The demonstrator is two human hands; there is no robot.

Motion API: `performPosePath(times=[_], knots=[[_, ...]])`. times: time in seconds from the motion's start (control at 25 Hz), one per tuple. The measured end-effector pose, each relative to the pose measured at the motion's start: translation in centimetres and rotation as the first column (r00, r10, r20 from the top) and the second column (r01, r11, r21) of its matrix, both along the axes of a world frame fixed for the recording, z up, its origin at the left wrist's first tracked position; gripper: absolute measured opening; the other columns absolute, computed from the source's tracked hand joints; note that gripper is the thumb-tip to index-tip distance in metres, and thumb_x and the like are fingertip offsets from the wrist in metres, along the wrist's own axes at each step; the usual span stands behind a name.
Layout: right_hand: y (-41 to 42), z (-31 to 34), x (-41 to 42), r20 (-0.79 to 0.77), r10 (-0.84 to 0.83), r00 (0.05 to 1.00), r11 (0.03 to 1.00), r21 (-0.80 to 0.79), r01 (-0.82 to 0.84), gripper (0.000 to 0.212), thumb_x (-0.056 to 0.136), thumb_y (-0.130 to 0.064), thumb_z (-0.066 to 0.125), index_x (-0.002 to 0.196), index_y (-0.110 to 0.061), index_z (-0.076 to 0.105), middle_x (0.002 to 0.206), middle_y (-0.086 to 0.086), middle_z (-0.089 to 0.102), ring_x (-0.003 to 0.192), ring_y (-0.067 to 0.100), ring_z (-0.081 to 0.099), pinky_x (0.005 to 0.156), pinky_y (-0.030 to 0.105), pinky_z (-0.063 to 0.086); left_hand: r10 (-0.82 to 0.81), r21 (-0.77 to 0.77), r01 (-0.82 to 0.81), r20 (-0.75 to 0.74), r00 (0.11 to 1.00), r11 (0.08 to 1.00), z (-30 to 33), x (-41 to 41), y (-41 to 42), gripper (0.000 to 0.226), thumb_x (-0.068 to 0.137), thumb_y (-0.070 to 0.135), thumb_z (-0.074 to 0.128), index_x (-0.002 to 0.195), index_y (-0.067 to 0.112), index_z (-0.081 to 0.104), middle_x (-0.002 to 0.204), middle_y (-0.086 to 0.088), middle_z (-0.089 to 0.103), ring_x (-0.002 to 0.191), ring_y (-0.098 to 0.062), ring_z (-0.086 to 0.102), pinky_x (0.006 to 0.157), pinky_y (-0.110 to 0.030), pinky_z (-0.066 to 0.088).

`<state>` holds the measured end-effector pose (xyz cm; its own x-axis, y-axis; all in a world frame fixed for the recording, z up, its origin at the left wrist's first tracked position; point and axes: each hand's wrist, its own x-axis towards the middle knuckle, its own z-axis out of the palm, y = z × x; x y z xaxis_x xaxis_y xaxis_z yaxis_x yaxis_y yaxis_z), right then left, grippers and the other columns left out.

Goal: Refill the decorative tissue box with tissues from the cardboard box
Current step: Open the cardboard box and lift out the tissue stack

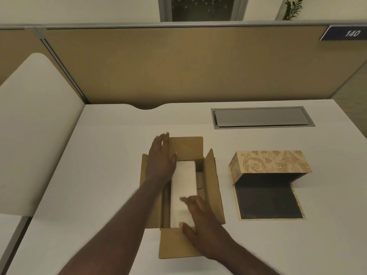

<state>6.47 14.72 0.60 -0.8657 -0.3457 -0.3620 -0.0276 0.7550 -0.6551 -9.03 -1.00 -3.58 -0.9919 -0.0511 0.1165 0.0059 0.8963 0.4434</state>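
While we leaned over the white desk, our left hand lay flat with its fingers spread and extended, resting over the far left part of the open cardboard box, its palm covering the far end of the white tissue stack and the box's left flap. Our right hand was also spread wide, fingers apart, placed over the near end of that same stack and the near flap of the carton; it looked a little blurred, so we could not tell whether its fingertips pressed the tissues or only hovered on them. Neither hand was closed around anything. The tissues lay lengthwise inside the carton, filling its left side, with a bare strip of cardboard floor showing to their right. All four flaps stood folded outward. Well apart to the right sat the decorative tissue box, gold with a leafy scroll pattern, tipped so its dark hollow faced us, and its dark bottom panel lay flat on the desk toward us, edged in gold. Beyond it a grey cable hatch was set into the desktop. A tan partition closed off the back of the desk, carrying a blue plate marked 140 at its right end.
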Motion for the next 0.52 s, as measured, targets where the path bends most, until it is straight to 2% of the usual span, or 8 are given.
performPosePath(times=[0.12, 0.2, 0.28, 0.4, 0.52], knots=[[-2.0, -1.0, -1.6, 0.044, -0.376, 0.926, 0.924, -0.061, 0.378, 0.064, 0.092, -0.043, 0.051, 0.147, -0.034, 0.019, 0.157, -0.011, 0.020, 0.142, 0.014, 0.027, 0.113, 0.033, 0.028, 0.009, 0.214, -0.014, 0.027, 1.000, 0.977, 0.5, 3.6, 1.3, 0.069, 0.097, 0.032, 0.052, 0.156, 0.019, 0.017, 0.164, -0.001, 0.021, 0.151, -0.021, 0.019, 0.116, -0.031, 0.017], [-2.6, -2.2, -2.8, 0.117, -0.519, 0.847, 0.853, 0.013, 0.521, 0.066, 0.095, -0.042, 0.048, 0.150, -0.025, 0.015, 0.159, -0.005, 0.019, 0.145, 0.020, 0.025, 0.113, 0.035, 0.028, 0.006, 0.357, -0.035, 0.082, 0.997, 0.934, 0.2, 5.8, 2.1, 0.069, 0.099, 0.031, 0.050, 0.156, 0.019, 0.015, 0.165, 0.001, 0.018, 0.151, -0.018, 0.019, 0.119, -0.033, 0.019], [-3.1, -3.6, -3.9, 0.208, -0.581, 0.787, 0.809, 0.037, 0.587, 0.068, 0.096, -0.042, 0.044, 0.152, -0.019, 0.012, 0.161, -0.001, 0.016, 0.147, 0.024, 0.021, 0.114, 0.037, 0.027, 0.009, 0.479, -0.083, 0.155, 0.988, 0.874, -0.1, 7.6, 2.8, 0.068, 0.100, 0.029, 0.049, 0.157, 0.016, 0.014, 0.165, 0.000, 0.018, 0.151, -0.018, 0.020, 0.123, -0.039, 0.021], [-3.8, -5.5, -5.4, 0.304, -0.623, 0.721, 0.765, 0.042, 0.643, 0.067, 0.098, -0.044, 0.040, 0.152, -0.015, 0.013, 0.161, 0.003, 0.019, 0.146, 0.028, 0.023, 0.115, 0.040, 0.029, 0.066, 0.569, -0.293, 0.384, 0.921, 0.768, -0.5, 8.5, 3.7, 0.069, 0.101, 0.030, 0.048, 0.157, 0.013, 0.012, 0.165, -0.004, 0.015, 0.152, -0.024, 0.018, 0.123, -0.040, 0.020], [-3.9, -6.4, -6.5, 0.336, -0.646, 0.685, 0.750, 0.116, 0.651, 0.063, 0.098, -0.047, 0.036, 0.149, -0.011, 0.026, 0.154, 0.007, 0.034, 0.138, 0.030, 0.039, 0.109, 0.038, 0.040, 0.051, 0.568, -0.444, 0.576, 0.816, 0.693, -1.1, 8.1, 3.7, 0.060, 0.100, 0.028, 0.051, 0.151, 0.008, 0.027, 0.158, -0.011, 0.034, 0.144, -0.031, 0.035, 0.117, -0.047, 0.033]])
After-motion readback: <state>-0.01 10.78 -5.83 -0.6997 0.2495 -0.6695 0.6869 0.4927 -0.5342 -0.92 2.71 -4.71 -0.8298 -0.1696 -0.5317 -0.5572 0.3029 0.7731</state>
